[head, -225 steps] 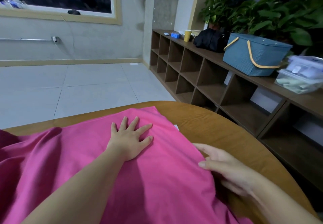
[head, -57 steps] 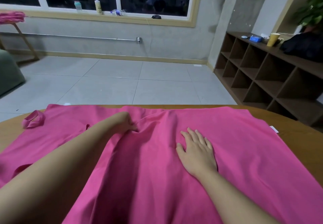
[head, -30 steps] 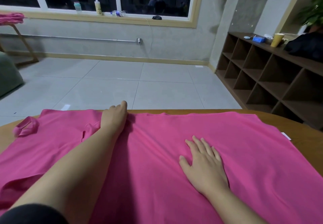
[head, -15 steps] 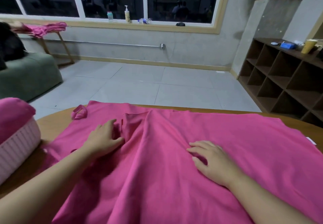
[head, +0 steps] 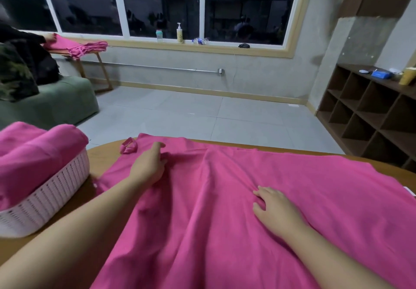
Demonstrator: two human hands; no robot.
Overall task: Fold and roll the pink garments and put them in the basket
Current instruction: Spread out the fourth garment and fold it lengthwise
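Your left hand (head: 148,167) and right hand (head: 275,210) both rest loosely flat on one spread pink garment (head: 225,210), two rolled garments (head: 33,153) filling the one basket (head: 45,198) at left.

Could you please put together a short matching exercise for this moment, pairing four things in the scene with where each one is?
Things:
1. left hand
2. right hand
3. basket
4. pump bottle

Places:
A. on the window sill
B. on the table's left side, filled with rolled pink garments
C. on the pink garment near its far left edge, beside the loop
D. on the middle of the pink garment, fingertips at a crease

Pairs: 1-C, 2-D, 3-B, 4-A
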